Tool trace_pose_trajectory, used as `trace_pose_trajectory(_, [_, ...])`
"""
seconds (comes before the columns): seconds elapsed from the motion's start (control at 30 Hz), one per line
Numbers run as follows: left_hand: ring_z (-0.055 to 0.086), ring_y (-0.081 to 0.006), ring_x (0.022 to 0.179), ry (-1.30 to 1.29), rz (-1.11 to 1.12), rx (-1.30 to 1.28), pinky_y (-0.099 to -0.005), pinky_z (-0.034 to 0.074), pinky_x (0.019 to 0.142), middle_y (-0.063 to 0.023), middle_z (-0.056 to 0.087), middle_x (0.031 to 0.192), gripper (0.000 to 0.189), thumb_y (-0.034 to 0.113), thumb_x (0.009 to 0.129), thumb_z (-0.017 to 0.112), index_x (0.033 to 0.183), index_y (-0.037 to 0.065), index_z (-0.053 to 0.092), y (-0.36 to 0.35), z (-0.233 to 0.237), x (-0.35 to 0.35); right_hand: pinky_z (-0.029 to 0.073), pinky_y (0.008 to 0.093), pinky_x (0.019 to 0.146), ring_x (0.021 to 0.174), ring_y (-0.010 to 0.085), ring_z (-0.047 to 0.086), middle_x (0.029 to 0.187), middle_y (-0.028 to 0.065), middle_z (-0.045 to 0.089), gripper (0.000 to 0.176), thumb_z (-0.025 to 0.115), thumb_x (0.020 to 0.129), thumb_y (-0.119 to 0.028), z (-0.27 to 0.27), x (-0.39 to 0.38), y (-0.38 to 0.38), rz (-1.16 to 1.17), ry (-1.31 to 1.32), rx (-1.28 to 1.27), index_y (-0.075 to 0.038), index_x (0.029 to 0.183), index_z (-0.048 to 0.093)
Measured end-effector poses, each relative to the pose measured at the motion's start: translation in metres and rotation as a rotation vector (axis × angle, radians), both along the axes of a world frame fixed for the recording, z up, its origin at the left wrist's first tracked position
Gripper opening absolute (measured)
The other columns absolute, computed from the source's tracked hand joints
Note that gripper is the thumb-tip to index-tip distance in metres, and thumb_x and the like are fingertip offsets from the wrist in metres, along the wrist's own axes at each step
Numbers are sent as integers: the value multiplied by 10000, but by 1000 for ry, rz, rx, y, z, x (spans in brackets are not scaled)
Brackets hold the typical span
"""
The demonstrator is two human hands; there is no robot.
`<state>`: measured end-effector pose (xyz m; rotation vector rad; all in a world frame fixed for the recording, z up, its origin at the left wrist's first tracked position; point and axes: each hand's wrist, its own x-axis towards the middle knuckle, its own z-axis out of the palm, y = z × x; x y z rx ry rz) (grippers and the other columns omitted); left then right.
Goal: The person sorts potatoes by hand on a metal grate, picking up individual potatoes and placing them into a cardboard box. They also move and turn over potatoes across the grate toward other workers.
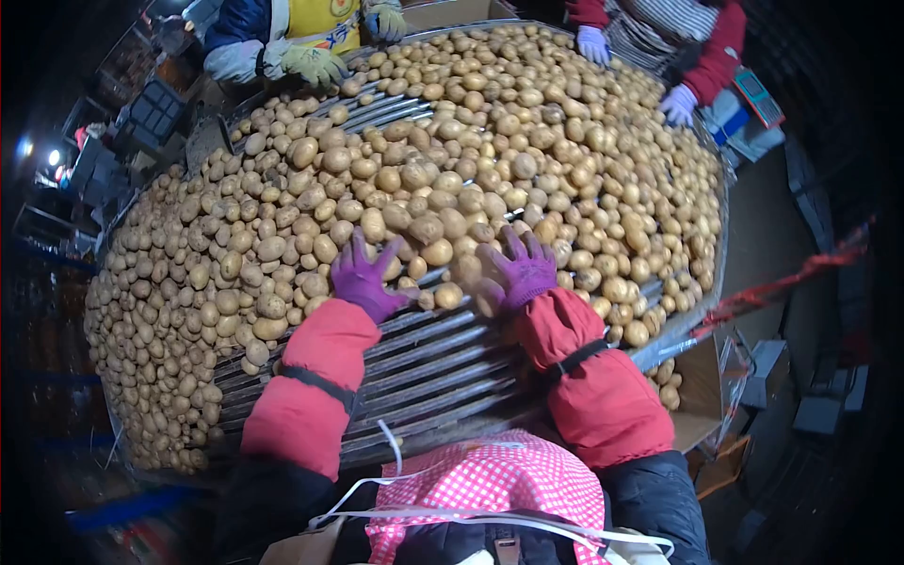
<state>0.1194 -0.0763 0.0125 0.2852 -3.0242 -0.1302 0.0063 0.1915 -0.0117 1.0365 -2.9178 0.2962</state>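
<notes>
Small tan potatoes (424, 169) raked on ribbed metal tabletop (443, 358); purple-gloved left hand (363, 280) and purple-gloved right hand (523, 273) laid flat, fingers splayed, nothing gripped; pull toward 6 o'clock judged needed.

A dim work shed surrounds a long counter (443, 367) of ridged metal rollers with a raised steel rim. Small bright lamps (54, 157) glare out of the darkness at far left, near stacked black crates (151, 111). To the right, a brown floor (758, 235) runs alongside, where a strip of red netting (800, 273) stretches across. An open cardboard box (702, 386) sits under the counter's near right corner, grey blocks (767, 363) beside it. The edges of the scene fall into deep shadow.
</notes>
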Motion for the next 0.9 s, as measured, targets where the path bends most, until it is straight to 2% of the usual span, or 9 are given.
trace_pose_trajectory(0.1, [234, -440, 1396, -44, -33, -18, -631, 174, 1087, -266, 184, 1535, 830, 698, 645, 680, 1388, 393, 471, 25, 12, -11, 405, 539, 1002, 1324, 402, 394, 1477, 68, 416, 524, 637, 761, -496, 15, -24, -9, 30, -41, 78, -370, 1265, 570])
trace_pose_trajectory(0.17, [241, -458, 1382, -29, -251, 47, -611, 181, 1092, -237, 211, 1539, 684, 630, 683, 683, 1312, 386, 566, 42, -10, -25, 438, 515, 970, 1284, 368, 443, 1432, 84, 452, 521, 687, 720, -468, -1, -45, 7, 104, -3, -48, -290, 1205, 616])
trace_pose_trajectory(0.23, [249, -456, 1374, -9, -201, 87, -615, 172, 1097, -190, 256, 1532, 607, 583, 722, 659, 1294, 397, 579, 82, -2, -42, 441, 502, 973, 1275, 360, 451, 1408, 95, 468, 514, 694, 728, -450, 8, -60, 17, 99, -3, 41, -259, 1199, 616])
trace_pose_trajectory(0.43, [263, -446, 1370, -17, -445, 268, -579, 237, 1102, -123, 322, 1504, 493, 488, 808, 628, 1274, 328, 612, 145, 1, -86, 411, 496, 1000, 1313, 363, 401, 1397, 54, 485, 394, 707, 771, -418, 6, -103, 74, -60, 156, 241, -282, 1132, 627])
trace_pose_trajectory(0.63, [357, -422, 1321, 53, -762, 385, -564, 331, 1054, -130, 410, 1443, 462, 437, 810, 650, 1228, 242, 625, 194, 6, -69, 317, 491, 1107, 1374, 422, 320, 1529, 91, 353, 630, 609, 801, -599, 3, -161, 134, -290, 131, 232, -325, 1358, 498])
trace_pose_trajectory(0.7, [449, -406, 1259, 132, -752, 450, -531, 373, 1033, -147, 500, 1366, 473, 397, 803, 672, 1225, 190, 621, 163, 14, -58, 299, 482, 1119, 1384, 392, 322, 1535, 112, 336, 648, 592, 827, -589, 14, -157, 152, -583, 142, 395, -295, 1391, 471])
trace_pose_trajectory(0.77, [555, -374, 1142, -15, -576, 482, -470, 435, 982, -171, 597, 1227, 486, 287, 770, 710, 1221, 132, 619, 111, 39, -63, 351, 437, 1086, 1333, 380, 411, 1442, 152, 460, 578, 622, 859, -468, 18, -161, 167, -736, 262, 240, -221, 1368, 506])
trace_pose_trajectory(0.83, [588, -344, 1097, 321, -228, 381, -442, 461, 945, -160, 620, 1190, 501, 213, 734, 727, 1218, 131, 623, 63, 22, -44, 413, 425, 1022, 1233, 352, 511, 1315, 163, 561, 483, 650, 854, -353, 22, -141, 161, -558, 186, -74, -182, 1298, 566])
trace_pose_trajectory(0.9, [585, -326, 1110, 321, -107, 229, -452, 459, 942, -124, 621, 1210, 543, 189, 729, 726, 1255, 148, 598, 23, 1, -35, 497, 426, 890, 1022, 329, 640, 1062, 145, 686, 349, 695, 807, -158, 31, -110, 118, -328, 141, -263, -128, 1152, 655])
